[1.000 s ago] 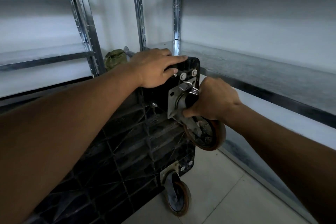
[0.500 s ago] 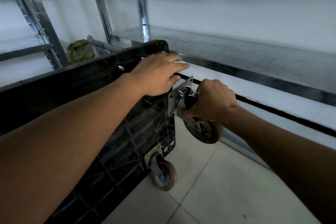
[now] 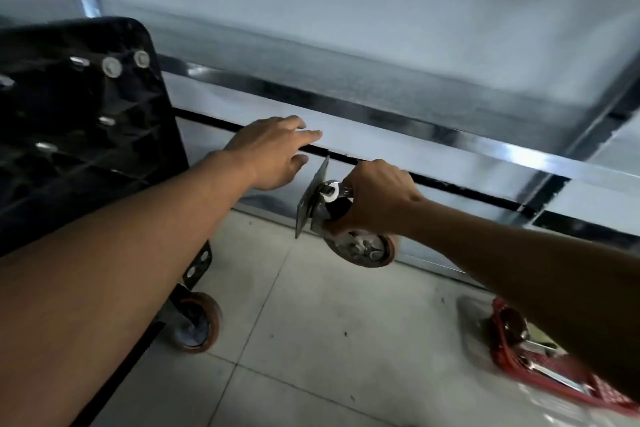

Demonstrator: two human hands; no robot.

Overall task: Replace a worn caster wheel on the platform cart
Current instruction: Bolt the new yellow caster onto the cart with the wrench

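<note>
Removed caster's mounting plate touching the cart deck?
Apart. Head view shows open floor between the mounting plate, held in the right hand, and the cart deck.

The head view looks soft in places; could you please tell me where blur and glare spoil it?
Head view: the red basket at lower right is smeared by motion blur; glare streaks the shiny metal shelf rail; the black plastic cart underside is dark; the right hand gripping the removed orange-rimmed caster wheel stays fairly sharp.

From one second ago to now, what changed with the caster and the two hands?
The caster has come off the cart and been carried rightward, clear of its corner, in the right hand. The left hand let go of the cart's edge and now hangs open. Unchanged: the right hand's grip, the cart on its side, the lower caster mounted.
</note>
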